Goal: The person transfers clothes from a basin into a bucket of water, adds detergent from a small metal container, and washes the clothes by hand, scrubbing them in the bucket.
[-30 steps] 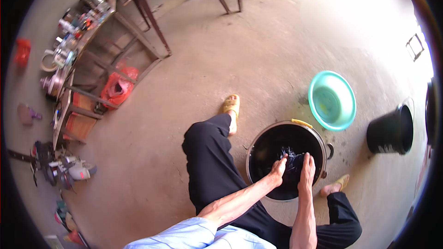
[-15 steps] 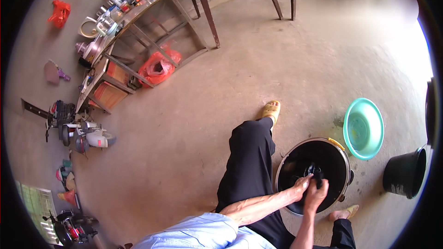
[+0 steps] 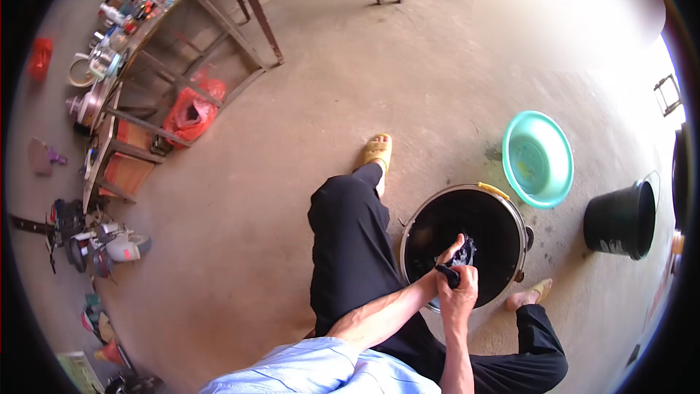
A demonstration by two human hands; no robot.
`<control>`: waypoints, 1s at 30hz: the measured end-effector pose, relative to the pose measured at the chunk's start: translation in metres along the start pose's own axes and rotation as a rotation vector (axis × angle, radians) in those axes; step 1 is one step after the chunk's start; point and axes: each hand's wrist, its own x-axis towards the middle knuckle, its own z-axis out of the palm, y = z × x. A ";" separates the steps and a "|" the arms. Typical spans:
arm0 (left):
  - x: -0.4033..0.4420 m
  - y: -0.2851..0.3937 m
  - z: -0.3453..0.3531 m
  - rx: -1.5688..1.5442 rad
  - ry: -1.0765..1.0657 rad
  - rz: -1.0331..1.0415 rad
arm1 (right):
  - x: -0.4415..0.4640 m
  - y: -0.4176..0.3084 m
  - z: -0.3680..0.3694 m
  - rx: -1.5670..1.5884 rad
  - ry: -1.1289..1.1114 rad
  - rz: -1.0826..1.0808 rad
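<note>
A large round tub (image 3: 496, 277) with a black inside and a pale rim stands between my legs, and both my hands are over it. My left hand (image 3: 446, 257) is closed against a black, wet-looking bundle (image 3: 467, 249), cloth-like and glossy. Just below, my right hand (image 3: 459, 297) makes a fist around a black end that sticks out on its left side. I cannot tell whether the two black parts are one piece. The tub's dark bottom hides any contents.
A turquoise basin (image 3: 537, 160) stands beyond the tub, and a black bucket (image 3: 620, 219) to its right. Yellow slippers (image 3: 378, 149) are on my feet. A cluttered wooden shelf table (image 3: 138, 40), a red plastic bag (image 3: 193, 113) and a dark wooden table (image 3: 255, 11) stand farther off.
The view has shifted, so everything sits farther left and higher. My hands have risen and turned within the tub, and more of the black bundle shows beside my left hand.
</note>
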 end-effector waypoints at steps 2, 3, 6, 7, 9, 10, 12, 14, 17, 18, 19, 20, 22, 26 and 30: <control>0.021 -0.018 -0.038 -0.222 -0.280 -0.044 | 0.009 0.024 0.016 -0.116 0.107 0.001; 0.007 -0.020 -0.020 -0.058 0.029 0.010 | 0.025 0.039 0.018 -0.111 0.155 0.031; 0.010 -0.028 -0.001 0.329 0.524 0.122 | 0.070 0.100 0.005 -0.137 0.045 0.300; 0.015 -0.027 0.002 0.410 0.593 0.157 | 0.075 0.106 0.004 -0.098 0.055 0.332; 0.020 -0.020 0.004 0.071 0.272 0.178 | 0.073 0.113 0.004 0.040 0.190 0.253; -0.006 -0.003 0.031 -0.036 0.166 0.112 | 0.070 0.103 0.002 0.261 0.195 0.313; -0.006 0.012 0.027 -0.087 -0.020 0.090 | 0.052 0.084 0.000 0.454 0.083 0.437; -0.011 0.020 0.025 0.078 -0.037 0.084 | 0.021 0.065 -0.003 0.399 -0.008 0.371; -0.008 0.026 0.023 0.115 -0.076 -0.010 | -0.004 0.019 -0.007 0.197 0.014 0.147; -0.006 0.022 0.021 0.138 0.010 0.033 | -0.005 0.008 -0.006 0.136 -0.004 0.139; -0.009 0.022 0.011 0.027 -0.122 -0.046 | -0.004 0.002 -0.004 0.078 -0.019 0.128; -0.006 0.016 0.009 0.041 -0.049 0.036 | 0.000 0.003 0.003 -0.021 0.026 0.080; -0.006 0.008 0.006 0.052 0.028 0.115 | 0.013 0.019 0.014 -0.046 0.064 0.103; 0.002 -0.014 -0.003 0.285 0.462 0.159 | 0.060 0.083 0.017 -0.190 0.103 0.223; -0.004 -0.004 0.008 0.726 0.593 0.261 | 0.057 0.100 -0.016 -0.188 0.014 0.232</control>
